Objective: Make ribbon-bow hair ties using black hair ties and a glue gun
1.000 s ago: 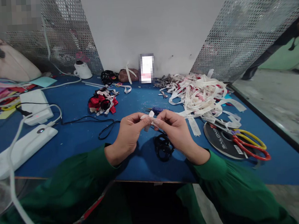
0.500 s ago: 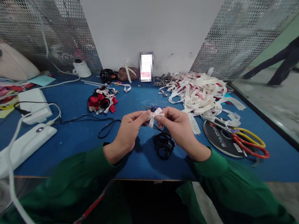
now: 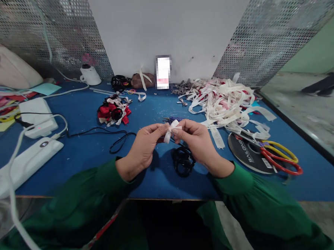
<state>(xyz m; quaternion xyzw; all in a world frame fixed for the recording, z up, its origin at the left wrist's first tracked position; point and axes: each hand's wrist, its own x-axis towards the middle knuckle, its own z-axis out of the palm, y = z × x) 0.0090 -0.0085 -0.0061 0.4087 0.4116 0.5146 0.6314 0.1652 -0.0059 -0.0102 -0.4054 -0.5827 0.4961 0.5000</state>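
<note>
A small pale ribbon bow [image 3: 171, 131] is held between my two hands above the blue table. My left hand [image 3: 146, 143] pinches its left side between thumb and fingers. On the other side, my right hand [image 3: 195, 140] grips the bow's right loop, fingertips closed. Just beneath them lies a bundle of black hair ties [image 3: 183, 161]. Behind my fingertips, partly hidden, is a dark blue tool with a pointed metal tip [image 3: 171, 120].
Loose white ribbons [image 3: 221, 99] are heaped at the right. Nearer stand scissors with red and yellow handles [image 3: 282, 158] on a black spool [image 3: 248, 154]. Red, black and white bows [image 3: 114, 111], a power bank [image 3: 26, 166] and cables lie left. A phone [image 3: 164, 71] leans at the back.
The bow has turned slightly between my fingers, and its tail hangs more to the left. Both hands stay in nearly the same place. A person's leg at far right has moved rightward.
</note>
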